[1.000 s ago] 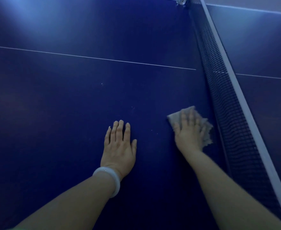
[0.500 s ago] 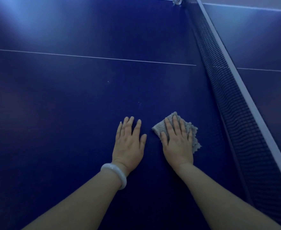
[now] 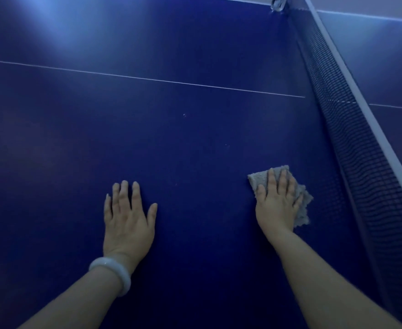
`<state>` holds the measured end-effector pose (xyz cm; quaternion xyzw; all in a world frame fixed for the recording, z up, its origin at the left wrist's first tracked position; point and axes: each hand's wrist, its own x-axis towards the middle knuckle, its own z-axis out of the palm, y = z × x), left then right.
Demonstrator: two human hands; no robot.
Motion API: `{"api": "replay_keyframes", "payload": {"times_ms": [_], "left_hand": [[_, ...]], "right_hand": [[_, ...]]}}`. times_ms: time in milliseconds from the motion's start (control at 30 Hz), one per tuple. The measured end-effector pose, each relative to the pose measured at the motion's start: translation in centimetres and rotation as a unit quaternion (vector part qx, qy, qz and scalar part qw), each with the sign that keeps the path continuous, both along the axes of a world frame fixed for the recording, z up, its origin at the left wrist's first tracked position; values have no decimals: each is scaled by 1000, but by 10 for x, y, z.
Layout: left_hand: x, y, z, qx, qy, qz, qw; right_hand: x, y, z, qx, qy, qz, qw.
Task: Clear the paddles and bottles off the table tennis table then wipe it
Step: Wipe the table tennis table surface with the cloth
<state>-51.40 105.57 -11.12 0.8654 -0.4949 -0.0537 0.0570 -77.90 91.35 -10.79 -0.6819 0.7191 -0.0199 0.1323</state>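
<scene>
Both palms flat: left hand (image 3: 128,222) on table (image 3: 195,150), right hand (image 3: 277,205) pressing cloth (image 3: 259,179).

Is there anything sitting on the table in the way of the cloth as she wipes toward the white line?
Nothing visible. The right hand presses the cloth flat on the table; the blue surface up to the white line shows only tiny specks. The net runs alongside, right of the cloth.

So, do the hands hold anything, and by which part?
Nothing is gripped. The right hand presses flat on the middle of the grey folded cloth; the left hand rests on the blue table.
</scene>
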Motion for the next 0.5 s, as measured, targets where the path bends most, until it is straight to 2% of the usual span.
{"api": "replay_keyframes", "payload": {"times_ms": [67,100,200,233,267,300,367,433,500], "left_hand": [[-1,0,0,-1,-3,0,1000],[-1,0,1,-2,-4,0,1000],[-1,-1,4,9,-3,4,1000],[-1,-1,4,16,-2,3,1000],[-2,-1,4,17,-2,4,1000],[-2,-1,4,14,-2,4,1000],[-3,0,3,8,3,7,1000],[-2,1,2,3,7,9,1000],[-2,1,2,3,7,5,1000]], "right_hand": [[30,20,5,19,-27,-25,999],[45,34,7,26,-40,13,999],[63,68,7,9,-37,245,969],[56,62,6,4,-22,301,953],[45,46,2,-5,-11,316,949],[34,26,-2,-12,1,288,958],[9,-15,-3,0,22,137,990],[-2,-41,0,20,8,-8,1000],[15,-37,1,18,12,-29,999]]}}
